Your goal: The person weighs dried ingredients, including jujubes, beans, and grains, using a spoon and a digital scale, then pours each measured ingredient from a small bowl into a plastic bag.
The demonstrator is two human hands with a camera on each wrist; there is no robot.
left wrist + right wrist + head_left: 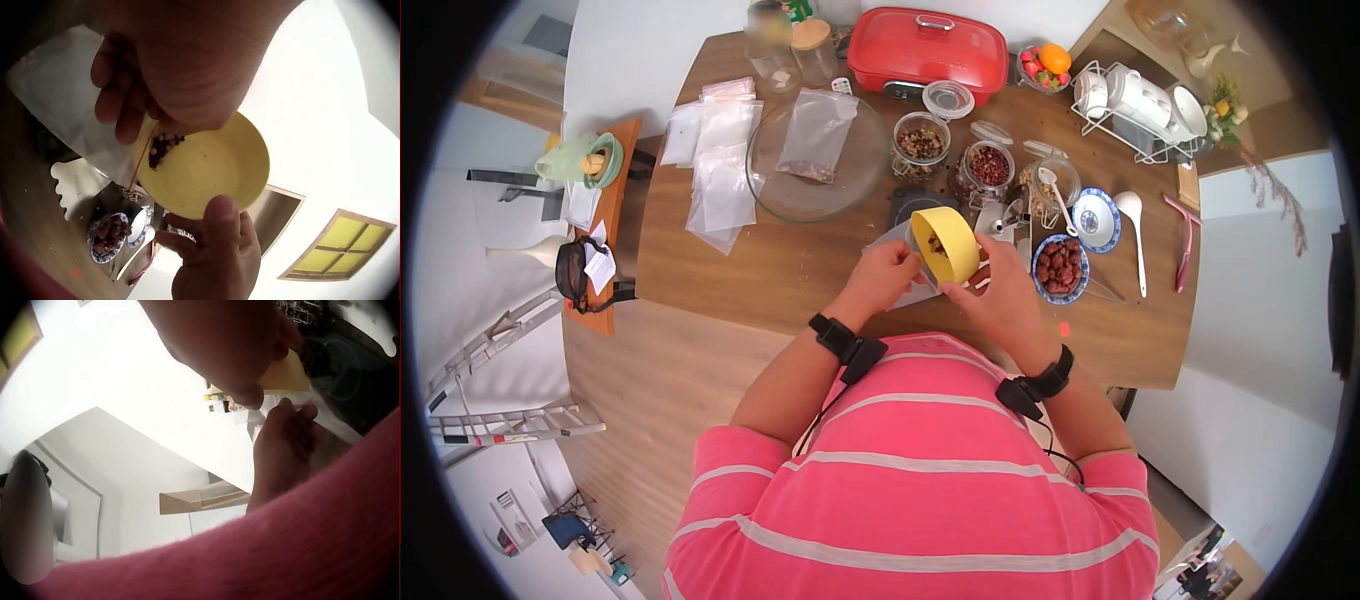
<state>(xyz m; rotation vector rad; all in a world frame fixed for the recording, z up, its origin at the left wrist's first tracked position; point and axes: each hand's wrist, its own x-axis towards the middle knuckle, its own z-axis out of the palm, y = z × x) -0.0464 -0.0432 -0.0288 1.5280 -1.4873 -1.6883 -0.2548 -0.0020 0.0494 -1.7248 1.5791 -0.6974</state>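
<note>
My right hand grips a yellow bowl by its rim and holds it tilted on its side above the table. Dark and pale nuts or beans lie at the bowl's lower edge. My left hand pinches the mouth of a clear plastic bag right against that edge. In the left wrist view the left hand's fingers curl on the bag, and the right hand holds the bowl from below. The right wrist view shows the right hand, the bowl and the left hand.
On the round wooden table stand a glass bowl with a bag in it, a pile of empty bags, open jars, a blue bowl of dates, a white spoon, a red pan and a dish rack.
</note>
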